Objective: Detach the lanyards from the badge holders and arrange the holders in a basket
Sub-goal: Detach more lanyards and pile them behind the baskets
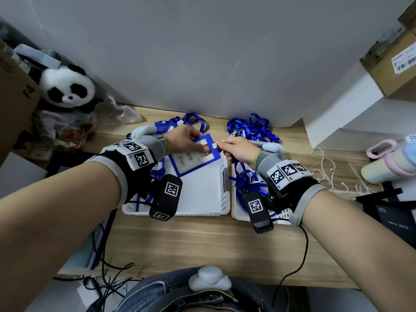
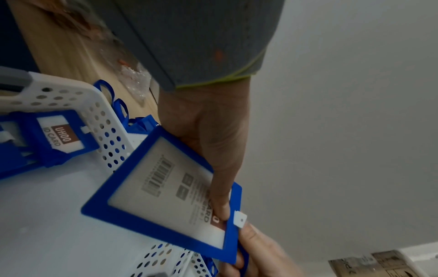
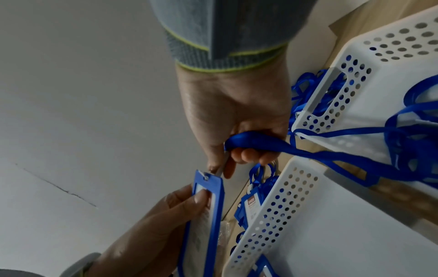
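My left hand (image 1: pixel 200 141) pinches a blue badge holder (image 1: pixel 193 158) above the left white basket (image 1: pixel 202 199), thumb on its face (image 2: pixel 221 202). My right hand (image 1: pixel 221 147) meets the holder's white tab (image 2: pixel 239 220) at its top edge, thumb and forefinger (image 3: pixel 214 166) pinching the clip there. The other right fingers curl round a blue lanyard (image 3: pixel 260 143), which trails into the right white basket (image 3: pixel 369 138). Another holder (image 2: pixel 54 138) lies in the left basket's corner.
More holders with lanyards (image 1: pixel 180 122) lie behind the left basket, and a heap of blue lanyards (image 1: pixel 252 129) sits by the wall. A panda plush (image 1: pixel 67 86) and boxes crowd the left; a white shelf (image 1: pixel 337 113), cups and cords fill the right.
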Demonstrator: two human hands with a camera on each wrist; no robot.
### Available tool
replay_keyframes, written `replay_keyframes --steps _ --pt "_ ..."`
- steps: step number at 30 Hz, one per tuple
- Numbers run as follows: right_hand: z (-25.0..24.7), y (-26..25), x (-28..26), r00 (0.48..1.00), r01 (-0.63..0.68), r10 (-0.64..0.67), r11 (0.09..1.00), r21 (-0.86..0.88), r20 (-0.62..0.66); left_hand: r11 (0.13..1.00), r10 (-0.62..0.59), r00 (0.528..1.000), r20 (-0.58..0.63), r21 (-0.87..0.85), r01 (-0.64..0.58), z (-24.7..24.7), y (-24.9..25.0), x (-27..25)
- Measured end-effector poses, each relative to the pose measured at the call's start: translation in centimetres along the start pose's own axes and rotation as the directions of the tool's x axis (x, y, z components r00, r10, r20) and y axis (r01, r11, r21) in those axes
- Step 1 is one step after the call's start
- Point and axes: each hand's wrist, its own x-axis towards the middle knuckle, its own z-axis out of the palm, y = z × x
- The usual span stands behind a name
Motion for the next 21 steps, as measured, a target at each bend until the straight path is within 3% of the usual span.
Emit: replay_keyframes --steps 3,7,11,13,16,18,21 --pt "0.1 0.4 0.1 0.997 0.049 -0.053 0.996 -0.073 -0.058 0.999 -0.017 0.998 0.059 -0.034 0.019 0.1 -0.3 0.1" --pt "0.1 0.5 0.7 0.981 0.008 -0.051 0.974 -0.226 -0.189 0.992 -0.015 0.994 0.105 -0.121 0.028 0.3 -0.8 0.0" --pt "0.0 0.0 0.7 0.991 -0.132 0.124 0.899 -0.417 -0.048 0.968 0.018 0.986 0.168 -0.248 0.025 0.6 -1.5 -0.3" --pt "0.0 0.0 0.7 0.979 -0.201 0.206 0.939 -0.279 -0.013 0.944 0.050 0.988 0.144 -0.329 0.001 0.6 -1.4 -0.4" --pt "-0.1 0.2 0.8 0.992 -0.100 0.110 0.985 0.141 -0.067 0.952 0.060 0.993 0.100 -0.304 -0.027 0.4 -1.4 -0.3" --pt "-0.1 -0.3 0.8 0.995 0.002 0.041 0.907 0.421 -0.091 0.970 0.038 0.990 0.133 -0.245 -0.005 0.4 -1.3 -0.1" --pt "-0.4 -1.9 0.7 0.996 0.086 -0.063 0.757 0.648 -0.059 0.980 0.059 0.972 0.225 -0.200 -0.013 1.1 -0.5 -0.1"
